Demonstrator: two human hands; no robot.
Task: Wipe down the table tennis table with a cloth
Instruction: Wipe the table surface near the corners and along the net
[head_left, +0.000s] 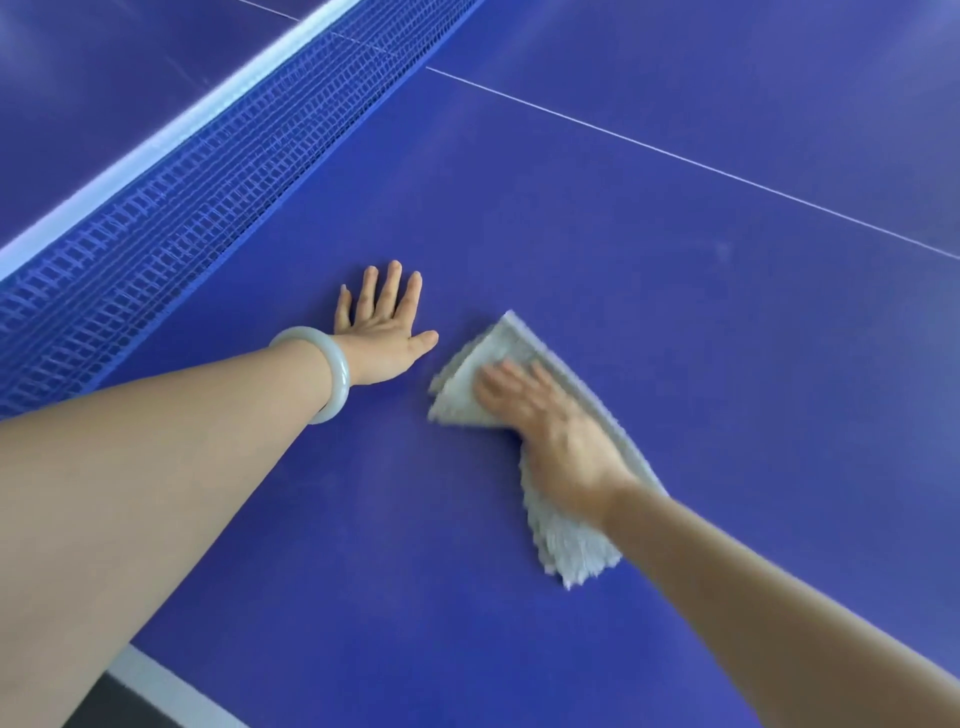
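A blue table tennis table (649, 270) fills the view. On it lies a folded pale grey cloth (563, 540), fluffy at its near end. My right hand (550, 421) presses flat on the cloth's middle with straight fingers, blurred by motion. My left hand (382, 327) rests flat on the bare table just left of the cloth, fingers spread, with a pale bangle on the wrist.
The blue net (171, 218) with its white top band runs diagonally at the upper left, close beyond my left hand. A thin white centre line (691, 161) crosses the table at the upper right. The table's white edge stripe (171, 691) shows at the bottom left.
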